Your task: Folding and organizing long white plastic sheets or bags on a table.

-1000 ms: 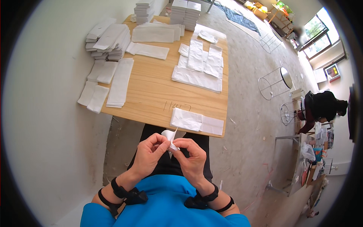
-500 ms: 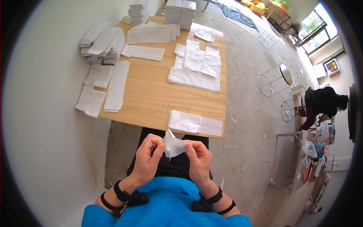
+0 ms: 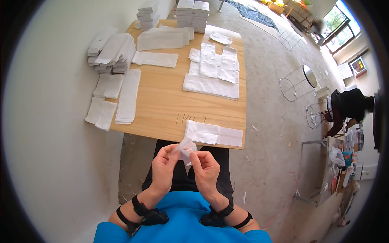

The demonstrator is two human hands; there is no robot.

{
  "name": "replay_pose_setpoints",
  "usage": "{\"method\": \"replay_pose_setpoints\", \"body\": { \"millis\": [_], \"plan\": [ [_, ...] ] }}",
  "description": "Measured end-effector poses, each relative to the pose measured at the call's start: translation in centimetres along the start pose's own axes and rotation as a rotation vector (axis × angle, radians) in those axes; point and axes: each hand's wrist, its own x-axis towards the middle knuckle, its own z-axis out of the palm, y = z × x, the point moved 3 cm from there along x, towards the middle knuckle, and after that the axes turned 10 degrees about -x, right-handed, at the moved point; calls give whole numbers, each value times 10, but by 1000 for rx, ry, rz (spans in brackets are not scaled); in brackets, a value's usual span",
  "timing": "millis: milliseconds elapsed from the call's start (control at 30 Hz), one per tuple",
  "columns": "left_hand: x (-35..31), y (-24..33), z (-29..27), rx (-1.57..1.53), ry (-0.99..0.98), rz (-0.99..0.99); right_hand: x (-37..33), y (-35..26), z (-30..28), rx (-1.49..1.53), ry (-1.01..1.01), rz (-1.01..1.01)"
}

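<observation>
Head cam: I'm pinching a thin, part see-thru white sheet [image 3: 187, 146] betw. both hands, thumbs against fingertips. My L hand [image 3: 164, 169] is gripping its left side, my R hand [image 3: 207, 172] is gripping its right side; neither's letting go. The sheet's crumpling a bit betw. them, w/ a pointed bit hanging below. It's sitting over my black trousers [image 3: 180, 182], just off the near edge of the wooden table [image 3: 158, 101], near the folded white paper strip [image 3: 202, 132] that's lying by the R corner. Can't tell if the two are touching.

Pencil marks [image 3: 190, 119] are showing on the wood just beyond that strip. Farther up on the R, flat white papers [image 3: 210, 86] are lying overlapped, smaller pcs on top. On the L, a long white strip [image 3: 128, 97] is lying lengthwise, w/ a messy pile of folded papers [image 3: 111, 50] rising beyond it, near the wall. Neat tall stacks [image 3: 192, 16] are standing at the far end.

Blk straps [image 3: 140, 206] are circling my forearms. Off R, a round-top stool [image 3: 310, 76] is standing on the floor, & a co-worker in blk [image 3: 350, 107] is leaning over another table.
</observation>
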Motion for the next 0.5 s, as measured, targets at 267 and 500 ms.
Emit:
{"method": "replay_pose_setpoints", "body": {
  "millis": [267,500],
  "plan": [
    [48,27,-38,-363,163,31,30,-4,-62,267,287,-63],
    [131,27,-144,-374,375,46,71,-40,-105,340,434,-163]
  ]
}}
